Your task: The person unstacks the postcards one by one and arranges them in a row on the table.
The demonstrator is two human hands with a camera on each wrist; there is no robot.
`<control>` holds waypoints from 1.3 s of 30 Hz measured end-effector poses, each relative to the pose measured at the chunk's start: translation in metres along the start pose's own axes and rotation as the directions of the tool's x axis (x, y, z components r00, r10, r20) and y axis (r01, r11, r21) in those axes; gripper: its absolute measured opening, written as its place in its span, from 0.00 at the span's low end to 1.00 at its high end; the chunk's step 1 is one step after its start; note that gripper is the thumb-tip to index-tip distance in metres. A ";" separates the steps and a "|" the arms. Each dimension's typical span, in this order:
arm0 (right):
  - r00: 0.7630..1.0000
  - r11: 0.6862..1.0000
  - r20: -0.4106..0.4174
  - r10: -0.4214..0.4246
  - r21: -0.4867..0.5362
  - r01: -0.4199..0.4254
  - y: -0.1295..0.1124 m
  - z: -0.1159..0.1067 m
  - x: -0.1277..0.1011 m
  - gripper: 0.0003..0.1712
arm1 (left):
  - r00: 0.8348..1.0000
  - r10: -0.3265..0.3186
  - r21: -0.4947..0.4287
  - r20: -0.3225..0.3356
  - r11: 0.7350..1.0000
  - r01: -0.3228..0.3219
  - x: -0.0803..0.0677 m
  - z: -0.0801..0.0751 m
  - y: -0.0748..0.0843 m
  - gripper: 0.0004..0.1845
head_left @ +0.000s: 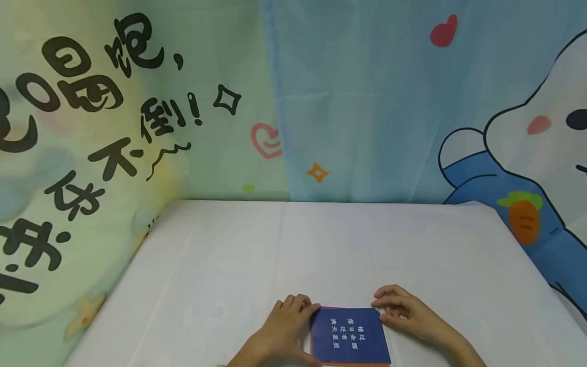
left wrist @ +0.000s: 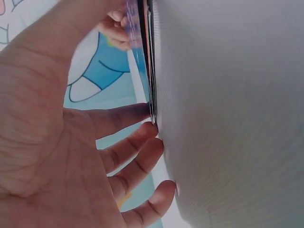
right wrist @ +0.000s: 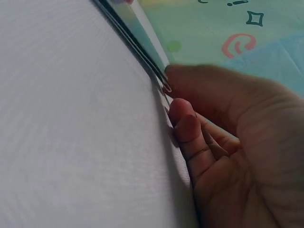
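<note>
A thin stack of cards (head_left: 350, 339), dark blue on top with white Chinese writing, lies on the white table near its front. Orange-red edges show beneath the blue card. My left hand (head_left: 286, 331) holds the stack's left side, index fingertip at the far corner and thumb at the near one. In the left wrist view, several thin layers of the stack (left wrist: 146, 52) run down to the index fingertip. My right hand (head_left: 412, 316) is at the far right corner, thumb tip touching the edge. The right wrist view shows its other fingers (right wrist: 187, 128) loosely bent below that corner (right wrist: 165, 85).
The white tablecloth (head_left: 257, 244) spreads out beyond the stack and both hands. Behind it hangs a printed curtain (head_left: 357, 102), with a cartoon animal (head_left: 527, 168) on the right and large dark lettering on the left.
</note>
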State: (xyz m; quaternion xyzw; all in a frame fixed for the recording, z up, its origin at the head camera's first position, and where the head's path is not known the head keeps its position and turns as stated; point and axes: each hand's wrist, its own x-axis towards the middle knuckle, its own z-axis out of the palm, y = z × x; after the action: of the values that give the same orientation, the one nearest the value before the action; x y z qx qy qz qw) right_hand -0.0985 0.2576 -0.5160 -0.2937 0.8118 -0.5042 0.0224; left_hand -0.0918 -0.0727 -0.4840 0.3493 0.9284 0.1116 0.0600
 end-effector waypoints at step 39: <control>0.998 0.990 0.024 -0.057 0.133 0.053 0.001 0.001 0.001 0.14 | 1.000 -0.002 -0.326 -0.005 0.945 0.001 0.001 0.003 -0.003 0.57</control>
State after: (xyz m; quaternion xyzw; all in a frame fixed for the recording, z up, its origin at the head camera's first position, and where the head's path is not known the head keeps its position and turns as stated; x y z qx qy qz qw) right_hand -0.0998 0.2565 -0.5175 -0.3208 0.7677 -0.5533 0.0393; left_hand -0.0934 -0.0737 -0.4876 0.3336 0.8977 0.2642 0.1144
